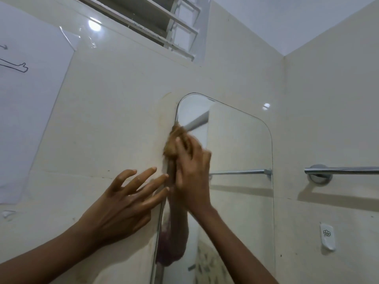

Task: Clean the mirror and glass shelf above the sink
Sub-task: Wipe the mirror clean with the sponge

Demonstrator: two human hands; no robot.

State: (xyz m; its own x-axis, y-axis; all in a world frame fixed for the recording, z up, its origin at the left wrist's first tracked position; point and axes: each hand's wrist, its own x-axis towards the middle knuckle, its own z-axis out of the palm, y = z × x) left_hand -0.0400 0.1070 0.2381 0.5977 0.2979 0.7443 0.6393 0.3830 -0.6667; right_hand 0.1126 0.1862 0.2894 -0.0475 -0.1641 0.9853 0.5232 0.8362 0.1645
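Observation:
A tall mirror (238,160) with rounded top corners hangs on the cream tiled wall. My right hand (192,173) grips a brown cloth (174,142) and presses it against the mirror's upper left edge; the hand is motion-blurred. My left hand (127,199) lies with fingers spread and straight on the wall tile just left of the mirror's edge, fingertips touching that edge. The glass shelf and sink are out of view.
A chrome towel bar (338,171) is fixed to the right wall, with a white wall hook (327,236) below it. A taped paper sheet (26,99) covers the left wall. A louvred window (164,23) sits above.

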